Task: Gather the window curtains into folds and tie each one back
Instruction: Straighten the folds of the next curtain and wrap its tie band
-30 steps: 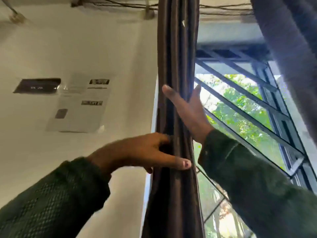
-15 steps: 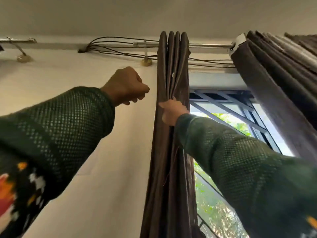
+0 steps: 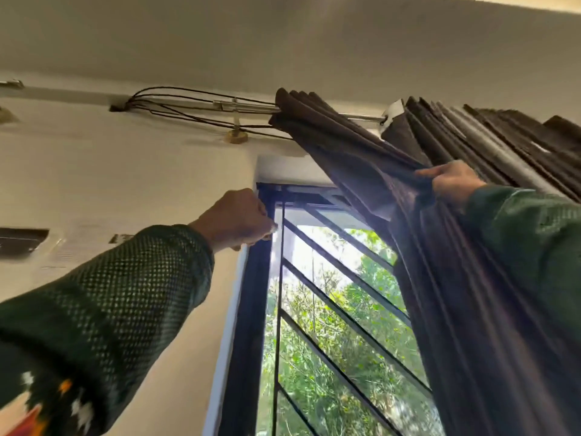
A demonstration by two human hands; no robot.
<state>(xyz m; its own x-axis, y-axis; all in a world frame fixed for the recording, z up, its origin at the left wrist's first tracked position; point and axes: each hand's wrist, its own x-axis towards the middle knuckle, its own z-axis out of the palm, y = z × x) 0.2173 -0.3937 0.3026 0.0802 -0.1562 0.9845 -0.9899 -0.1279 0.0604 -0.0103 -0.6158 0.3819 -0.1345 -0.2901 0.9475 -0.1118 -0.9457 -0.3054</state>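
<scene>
A dark brown curtain (image 3: 339,146) hangs from the metal rod (image 3: 358,116) and is drawn slantwise to the right. My right hand (image 3: 449,180) grips its gathered folds high up, close to a second brown curtain (image 3: 503,143) bunched at the rod's right end. Below that hand the cloth falls in long pleats (image 3: 471,309) along the window's right side. My left hand (image 3: 235,218) is a curled fist with nothing visible in it. It sits at the top left corner of the black window frame (image 3: 248,309), apart from the curtain.
The window has slanted black bars (image 3: 345,309) with green trees behind. Dark cables (image 3: 188,105) run along the wall to a rod bracket (image 3: 235,136). Papers (image 3: 25,240) are stuck on the wall at left. The ceiling is close above.
My right hand has pulled the curtain from the window's left edge over to the right, baring the frame and bars. My left fist has moved right to the frame's corner.
</scene>
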